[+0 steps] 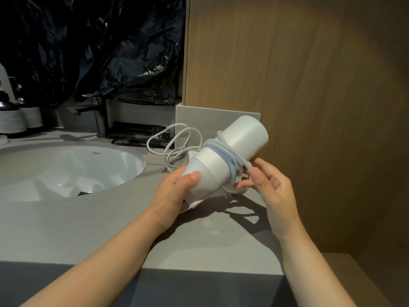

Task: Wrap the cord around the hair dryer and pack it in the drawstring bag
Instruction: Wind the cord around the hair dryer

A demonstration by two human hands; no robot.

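You were mid-wrap: your left hand (177,189) gripped the hair dryer (241,140) by its tapered end above the counter (99,229), your right hand (267,185) pinched the cord (231,165) beside the coils round its middle, and the slack looped beyond likely needed several more turns.

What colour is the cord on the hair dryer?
The cord is white, like the hair dryer itself; the head view, the only one, shows it.

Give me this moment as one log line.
step: cord wrap, partly done | left hand: grips hair dryer | right hand: pinches cord | unwound: loose loops
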